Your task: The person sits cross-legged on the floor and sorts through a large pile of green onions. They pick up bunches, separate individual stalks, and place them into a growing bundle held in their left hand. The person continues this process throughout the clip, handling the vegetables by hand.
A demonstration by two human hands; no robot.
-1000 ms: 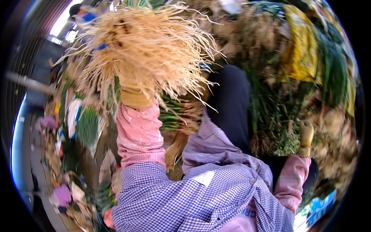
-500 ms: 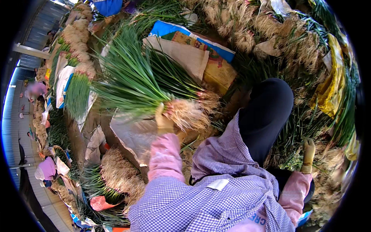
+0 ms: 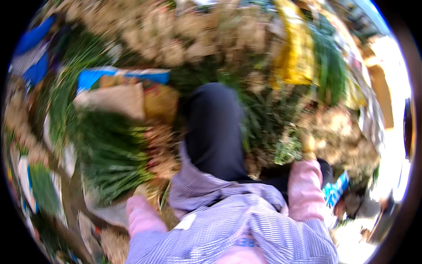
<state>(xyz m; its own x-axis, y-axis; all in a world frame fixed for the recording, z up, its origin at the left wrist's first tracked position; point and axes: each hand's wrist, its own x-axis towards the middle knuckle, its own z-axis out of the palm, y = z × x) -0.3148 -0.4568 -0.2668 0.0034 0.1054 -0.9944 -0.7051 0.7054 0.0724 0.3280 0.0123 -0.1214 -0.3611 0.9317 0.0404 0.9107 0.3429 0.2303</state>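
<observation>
Bunches of green onions (image 3: 110, 149) lie at the left, leaves pointing left and pale roots (image 3: 161, 152) pointing toward my knee. My left hand (image 3: 143, 191), in a yellowish glove, is low at the near edge of these bunches; motion blur hides its fingers. At the right my gloved right hand (image 3: 308, 144) reaches to a heap of rooty onions (image 3: 338, 132), beside a small tuft of green leaves (image 3: 289, 147). Its fingers are smeared too, and I cannot make out anything in them.
A folded sack (image 3: 114, 97) with a blue edge lies beyond the bunches. Piled onions with roots outward (image 3: 176, 35) run along the far side. A yellow sack (image 3: 295, 48) hangs over the pile at the far right. My dark-trousered knee (image 3: 215, 127) stands between my hands.
The view has swung right, so the scene sits farther left. The onion bunch that my left hand gripped now lies with the other bunch, and that hand is lower, at its near edge.
</observation>
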